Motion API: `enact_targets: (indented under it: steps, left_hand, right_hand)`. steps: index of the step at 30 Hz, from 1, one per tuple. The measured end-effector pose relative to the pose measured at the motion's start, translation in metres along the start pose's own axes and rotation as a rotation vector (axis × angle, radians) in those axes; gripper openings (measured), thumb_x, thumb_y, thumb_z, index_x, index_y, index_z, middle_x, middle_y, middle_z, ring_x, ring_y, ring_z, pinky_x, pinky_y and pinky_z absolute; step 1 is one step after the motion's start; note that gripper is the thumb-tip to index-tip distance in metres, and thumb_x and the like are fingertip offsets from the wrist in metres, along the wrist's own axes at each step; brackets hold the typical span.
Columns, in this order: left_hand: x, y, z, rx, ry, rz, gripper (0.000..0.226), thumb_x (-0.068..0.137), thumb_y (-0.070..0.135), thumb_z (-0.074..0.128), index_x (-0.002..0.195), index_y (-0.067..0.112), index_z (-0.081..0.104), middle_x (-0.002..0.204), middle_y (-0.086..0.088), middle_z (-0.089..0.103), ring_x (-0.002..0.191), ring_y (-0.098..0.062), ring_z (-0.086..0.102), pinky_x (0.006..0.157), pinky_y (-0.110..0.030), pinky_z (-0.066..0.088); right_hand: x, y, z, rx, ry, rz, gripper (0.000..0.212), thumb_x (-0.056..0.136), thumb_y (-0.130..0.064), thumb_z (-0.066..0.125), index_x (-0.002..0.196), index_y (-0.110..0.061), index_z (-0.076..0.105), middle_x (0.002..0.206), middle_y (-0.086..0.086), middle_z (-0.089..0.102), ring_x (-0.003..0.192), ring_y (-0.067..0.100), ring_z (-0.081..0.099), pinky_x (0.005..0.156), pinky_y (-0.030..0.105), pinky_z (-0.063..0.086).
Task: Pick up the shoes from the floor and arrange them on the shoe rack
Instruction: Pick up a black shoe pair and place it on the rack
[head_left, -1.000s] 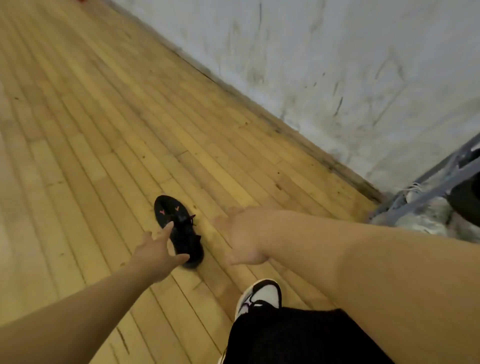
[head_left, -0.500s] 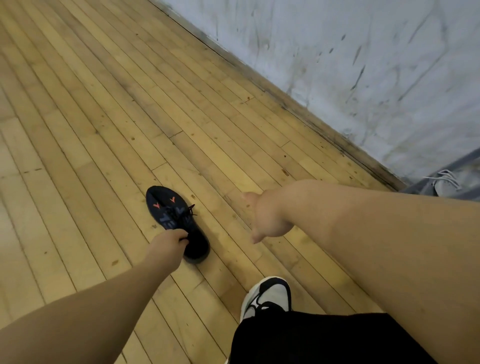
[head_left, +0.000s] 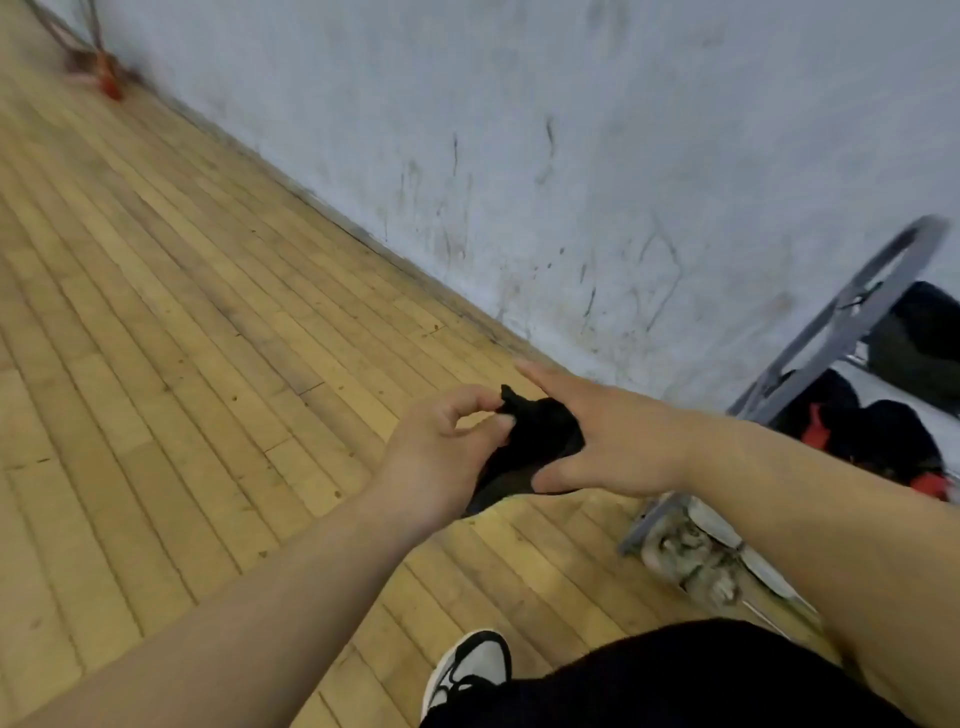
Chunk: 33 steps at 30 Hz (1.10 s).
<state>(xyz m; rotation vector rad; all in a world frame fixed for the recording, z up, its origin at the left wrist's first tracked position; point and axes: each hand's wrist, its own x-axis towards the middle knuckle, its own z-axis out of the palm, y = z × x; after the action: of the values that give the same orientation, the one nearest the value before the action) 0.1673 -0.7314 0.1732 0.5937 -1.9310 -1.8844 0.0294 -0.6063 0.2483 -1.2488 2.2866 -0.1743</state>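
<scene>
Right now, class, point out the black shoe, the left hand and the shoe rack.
black shoe (head_left: 540, 436): head view, dark upper between the hands.
left hand (head_left: 441, 452): head view, back of the hand.
shoe rack (head_left: 810, 338): head view, grey side bar.

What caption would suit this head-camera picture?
Left hand pinches a black shoe, right hand touching it, near the rack.

The shoe (head_left: 540, 431) I hold is matt cloth, the floor (head_left: 208, 312) worn wooden planks, the wall (head_left: 623, 130) scuffed matt paint, the rack (head_left: 831, 319) metal
</scene>
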Motion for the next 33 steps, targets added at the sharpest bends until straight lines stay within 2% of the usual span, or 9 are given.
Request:
enact_targets:
  steps: [6,12,16,18,20,25,27,30,33]
  left_hand:
    - [-0.024,0.122,0.114,0.046,-0.186,0.375,0.017,0.098,0.014,0.062,0.098,0.025,0.075,0.090,0.009,0.077,0.091,-0.005,0.072,0.086,-0.028,0.057]
    - [-0.056,0.185,0.248,0.123,-0.340,0.651,0.012,0.097,0.017,0.065,0.096,0.028,0.069,0.090,0.016,0.071,0.089,0.003,0.065,0.077,-0.008,0.048]
    - [-0.064,0.189,0.317,0.219,-0.439,0.803,0.018,0.098,0.019,0.063,0.114,0.023,0.069,0.107,0.013,0.069,0.102,0.000,0.062,0.091,-0.016,0.049]
    - [-0.059,0.177,0.335,0.328,-0.442,0.857,0.029,0.099,0.024,0.062,0.128,0.026,0.063,0.122,0.014,0.063,0.113,0.002,0.055,0.095,-0.009,0.041]
    - [-0.044,0.157,0.340,0.427,-0.395,0.814,0.038,0.100,0.029,0.061,0.137,0.029,0.055,0.135,0.013,0.054,0.122,0.001,0.048,0.101,-0.010,0.036]
    - [0.018,0.121,0.324,0.684,-0.225,0.610,0.050,0.098,0.036,0.062,0.145,0.033,0.047,0.142,0.003,0.043,0.129,-0.019,0.047,0.111,-0.037,0.041]
    - [0.036,0.117,0.322,0.704,-0.184,0.558,0.053,0.098,0.038,0.060,0.148,0.034,0.044,0.144,0.001,0.039,0.131,-0.021,0.045,0.111,-0.039,0.041]
    - [0.057,0.109,0.328,0.811,-0.188,0.523,0.055,0.098,0.042,0.059,0.150,0.038,0.041,0.148,-0.001,0.036,0.134,-0.027,0.041,0.111,-0.044,0.042]
    - [0.074,0.105,0.335,0.911,-0.148,0.554,0.054,0.098,0.042,0.058,0.150,0.038,0.042,0.150,-0.006,0.036,0.135,-0.032,0.038,0.110,-0.048,0.041]
  right_hand:
    - [-0.162,0.053,-0.051,0.052,0.520,0.080,0.108,0.076,-0.053,0.083,0.157,-0.056,0.012,0.136,-0.023,0.054,0.111,-0.004,0.056,0.084,0.003,0.040]
    - [-0.281,0.122,-0.043,0.319,1.044,0.173,0.091,0.083,-0.036,0.082,0.152,-0.058,0.027,0.118,-0.044,0.049,0.102,-0.029,0.052,0.078,-0.006,0.038]
    - [-0.312,0.169,-0.024,0.436,1.272,0.241,0.087,0.087,-0.034,0.080,0.156,-0.049,0.029,0.116,-0.051,0.048,0.109,-0.031,0.047,0.084,-0.006,0.037]
    - [-0.317,0.188,-0.019,0.456,1.346,0.288,0.083,0.089,-0.037,0.077,0.157,-0.045,0.029,0.126,-0.046,0.047,0.112,-0.029,0.047,0.088,-0.004,0.035]
    - [-0.318,0.204,-0.018,0.451,1.391,0.330,0.080,0.092,-0.039,0.074,0.157,-0.044,0.029,0.143,-0.032,0.045,0.121,-0.018,0.045,0.099,0.004,0.033]
    - [-0.297,0.237,-0.026,0.455,1.480,0.434,0.077,0.093,-0.045,0.070,0.158,-0.041,0.030,0.158,-0.012,0.042,0.144,0.010,0.039,0.120,0.040,0.035]
    - [-0.284,0.245,-0.028,0.453,1.497,0.440,0.074,0.094,-0.042,0.069,0.158,-0.036,0.032,0.158,-0.012,0.040,0.144,0.007,0.036,0.121,0.030,0.030]
    - [-0.259,0.256,-0.035,0.434,1.522,0.436,0.060,0.096,-0.035,0.068,0.151,-0.030,0.045,0.135,-0.019,0.045,0.117,-0.009,0.038,0.098,-0.001,0.026]
    - [-0.226,0.273,-0.046,0.413,1.524,0.485,0.052,0.096,-0.040,0.066,0.144,-0.030,0.050,0.133,-0.009,0.053,0.120,0.007,0.049,0.107,0.030,0.046]
